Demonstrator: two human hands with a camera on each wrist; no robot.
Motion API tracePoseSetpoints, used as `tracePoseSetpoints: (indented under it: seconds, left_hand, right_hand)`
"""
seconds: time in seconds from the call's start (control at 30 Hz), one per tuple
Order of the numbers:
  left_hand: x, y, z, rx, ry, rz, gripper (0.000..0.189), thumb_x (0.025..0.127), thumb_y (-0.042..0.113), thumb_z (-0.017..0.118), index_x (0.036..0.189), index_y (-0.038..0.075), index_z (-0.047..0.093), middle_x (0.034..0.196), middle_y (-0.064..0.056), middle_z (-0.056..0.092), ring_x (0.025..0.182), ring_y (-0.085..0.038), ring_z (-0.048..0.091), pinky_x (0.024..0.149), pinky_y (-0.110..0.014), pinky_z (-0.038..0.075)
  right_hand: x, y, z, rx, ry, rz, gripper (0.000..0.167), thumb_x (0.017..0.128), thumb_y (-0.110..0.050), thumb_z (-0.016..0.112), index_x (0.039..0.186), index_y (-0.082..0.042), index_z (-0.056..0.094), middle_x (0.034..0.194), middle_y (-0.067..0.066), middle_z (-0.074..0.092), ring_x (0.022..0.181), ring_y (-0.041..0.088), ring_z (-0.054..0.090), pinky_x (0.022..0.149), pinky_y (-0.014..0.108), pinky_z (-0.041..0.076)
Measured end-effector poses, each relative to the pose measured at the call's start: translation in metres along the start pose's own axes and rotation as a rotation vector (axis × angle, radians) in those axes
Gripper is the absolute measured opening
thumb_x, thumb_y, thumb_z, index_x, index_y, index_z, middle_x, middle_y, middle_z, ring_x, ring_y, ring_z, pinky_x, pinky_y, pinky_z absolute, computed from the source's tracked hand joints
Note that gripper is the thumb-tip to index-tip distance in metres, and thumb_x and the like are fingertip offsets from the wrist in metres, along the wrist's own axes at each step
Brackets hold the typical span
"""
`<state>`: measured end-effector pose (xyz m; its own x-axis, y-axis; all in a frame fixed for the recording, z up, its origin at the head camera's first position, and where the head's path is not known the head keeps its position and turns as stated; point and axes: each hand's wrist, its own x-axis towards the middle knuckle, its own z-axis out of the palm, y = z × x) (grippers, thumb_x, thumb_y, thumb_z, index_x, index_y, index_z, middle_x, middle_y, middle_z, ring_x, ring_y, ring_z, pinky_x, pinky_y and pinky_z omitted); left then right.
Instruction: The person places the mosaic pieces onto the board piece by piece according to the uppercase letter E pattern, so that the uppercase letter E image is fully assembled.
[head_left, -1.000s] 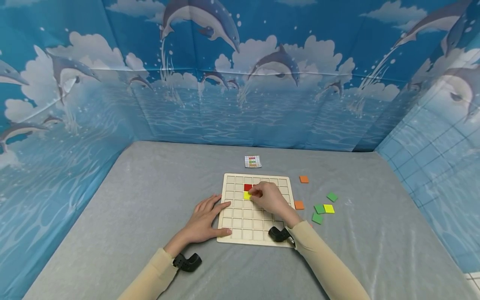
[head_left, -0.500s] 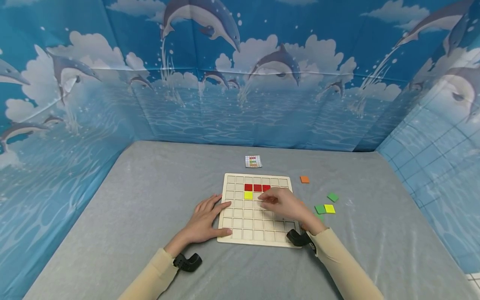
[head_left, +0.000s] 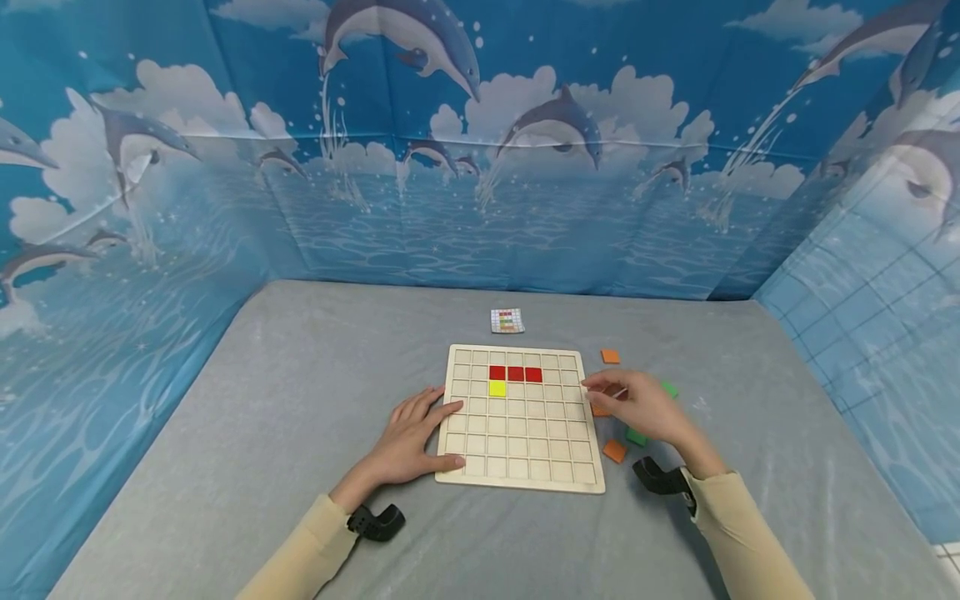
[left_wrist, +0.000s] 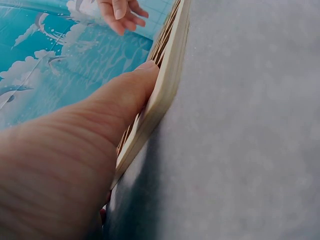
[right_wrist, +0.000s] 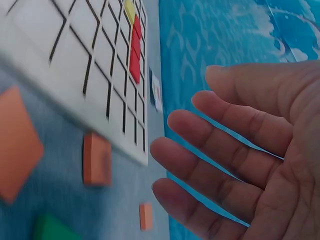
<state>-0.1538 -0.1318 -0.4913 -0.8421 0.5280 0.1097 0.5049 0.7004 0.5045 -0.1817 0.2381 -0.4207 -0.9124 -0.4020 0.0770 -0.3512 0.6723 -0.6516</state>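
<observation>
1. The left hand (head_left: 405,442) is spread, its thumb on the near-left corner of the square pale wooden grid board (head_left: 525,481) and its index finger over the left edge, probably to stop the board from sliding on the grey cloth-covered table (head_left: 337,350).
2. The right hand (head_left: 645,408) hangs loosely spread just off the board's right edge, fingers slightly bent and thumb apart; nothing shows between them in the right wrist view.
3. Three flat square red tiles (head_left: 515,374) fill neighbouring cells in the second row from the board's far edge; a flat square yellow tile (head_left: 497,388) sits directly nearer than the leftmost. The recessed cells seem meant to keep them aligned.
4. The small printed grid card (head_left: 507,321) lies beyond the board's far edge, presumably so that no arm covers it.
5. Loose orange square tiles (head_left: 611,357) and green square tiles (head_left: 636,437) lie off the board's right edge, likely for easy right-hand reach.
6. The right hand partly covers several loose tiles in the head view, so their number is uncertain; the card's pattern is too small to read surely. The left wrist view hides most left fingers.
</observation>
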Motion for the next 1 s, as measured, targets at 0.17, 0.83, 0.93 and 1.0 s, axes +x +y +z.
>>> tracePoseSetpoints:
  seconds: [0.17, 0.83, 0.93, 1.0]
  left_hand:
    - [0.0, 0.0, -0.002, -0.01, 0.006, 0.0, 0.081, 0.082, 0.059, 0.064, 0.148, 0.019, 0.037, 0.155, -0.012, 0.018, 0.141, -0.029, 0.01, 0.106, -0.053, 0.01]
    - [0.0, 0.002, -0.003, 0.001, -0.009, -0.005, 0.081, 0.083, 0.058, 0.063, 0.148, 0.019, 0.036, 0.155, -0.012, 0.017, 0.141, -0.03, 0.01, 0.106, -0.053, 0.01]
    - [0.0, 0.001, -0.002, -0.003, -0.008, -0.004, 0.081, 0.083, 0.058, 0.063, 0.148, 0.019, 0.036, 0.155, -0.012, 0.017, 0.141, -0.029, 0.009, 0.106, -0.053, 0.01]
    - [0.0, 0.001, -0.002, -0.007, -0.007, -0.003, 0.081, 0.083, 0.058, 0.063, 0.148, 0.019, 0.036, 0.155, -0.012, 0.017, 0.141, -0.03, 0.009, 0.106, -0.053, 0.01]
  right_hand:
    - [-0.006, 0.007, -0.008, -0.026, 0.04, 0.036, 0.021, 0.093, -0.015, 0.064, 0.11, -0.002, 0.069, 0.094, 0.001, 0.066, 0.082, 0.018, 0.059, 0.07, 0.037, 0.049]
    - [-0.029, 0.027, -0.019, -0.176, -0.151, 0.187, 0.02, 0.081, -0.017, 0.076, 0.088, -0.006, 0.061, 0.075, 0.0, 0.054, 0.065, 0.016, 0.047, 0.056, 0.034, 0.04]
    - [-0.033, 0.029, -0.024, -0.132, -0.177, 0.18, 0.022, 0.078, -0.013, 0.078, 0.09, -0.005, 0.062, 0.078, 0.001, 0.057, 0.068, 0.016, 0.05, 0.058, 0.034, 0.043]
    - [-0.034, 0.029, -0.027, -0.116, -0.198, 0.177, 0.023, 0.076, -0.01, 0.078, 0.09, -0.005, 0.062, 0.078, 0.0, 0.057, 0.069, 0.017, 0.051, 0.059, 0.035, 0.044]
